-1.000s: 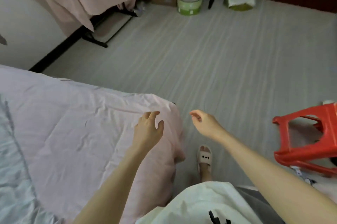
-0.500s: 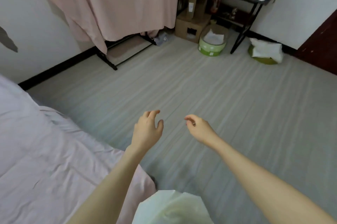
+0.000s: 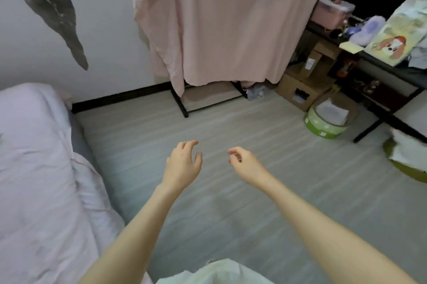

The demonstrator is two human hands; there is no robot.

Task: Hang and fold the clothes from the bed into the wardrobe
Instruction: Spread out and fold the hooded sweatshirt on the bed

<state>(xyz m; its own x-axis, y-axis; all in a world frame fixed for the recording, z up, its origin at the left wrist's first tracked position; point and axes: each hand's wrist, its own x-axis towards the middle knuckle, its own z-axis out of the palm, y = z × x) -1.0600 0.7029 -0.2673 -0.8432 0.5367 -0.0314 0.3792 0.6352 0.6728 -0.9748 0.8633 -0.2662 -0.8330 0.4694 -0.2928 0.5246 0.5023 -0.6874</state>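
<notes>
Fingers of the left hand and the right hand are hanging loosely curled, grasping nothing, above the striped floor. The bed is lying at left under pink bedding, with no loose garment visible on it; the pink-curtained wardrobe rack is standing ahead. Clothes are probably going to handle as light and limp, best taken at shoulders or collar.

Pink quilt seemingly covers bed
</notes>
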